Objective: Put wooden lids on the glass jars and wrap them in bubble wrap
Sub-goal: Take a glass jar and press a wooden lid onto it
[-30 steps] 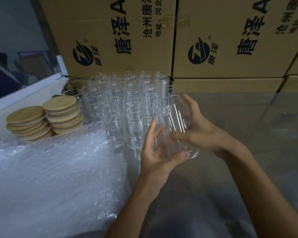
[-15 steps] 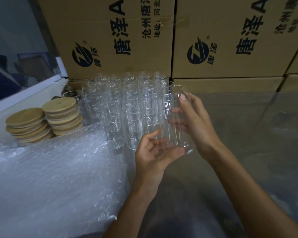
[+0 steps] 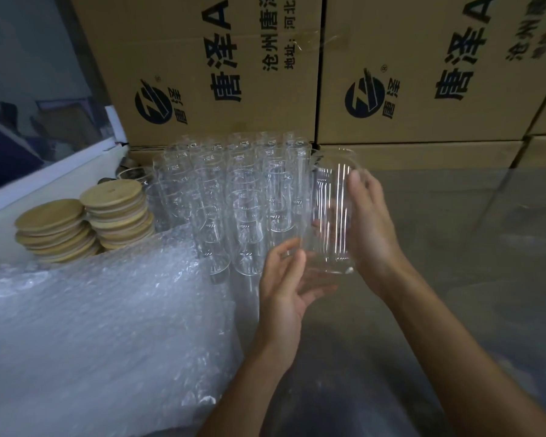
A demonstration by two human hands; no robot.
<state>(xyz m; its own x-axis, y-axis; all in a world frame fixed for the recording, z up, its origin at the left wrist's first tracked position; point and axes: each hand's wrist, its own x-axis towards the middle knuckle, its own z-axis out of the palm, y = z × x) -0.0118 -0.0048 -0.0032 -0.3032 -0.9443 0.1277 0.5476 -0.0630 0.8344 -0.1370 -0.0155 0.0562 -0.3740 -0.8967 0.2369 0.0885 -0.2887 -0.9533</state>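
Observation:
A clear glass jar (image 3: 331,212) stands upright in the air, lidless, in front of a block of several empty glass jars (image 3: 234,197). My right hand (image 3: 372,231) grips its right side, fingers wrapped round the wall. Just below and left of the jar's base is my left hand (image 3: 289,285), palm up with relaxed fingers, its fingertips near the glass. Two stacks of round wooden lids (image 3: 85,222) lie at the left. A pile of bubble wrap (image 3: 92,326) fills the lower left.
Large printed cardboard boxes (image 3: 391,67) form a wall behind the jars. A white ledge (image 3: 44,181) runs along the left. The grey floor (image 3: 470,247) stretches to the right of my hands.
The jar has been turned from tilted to upright and raised a little. My right hand shifted up its side, and my left hand let go of the base and opened beneath it.

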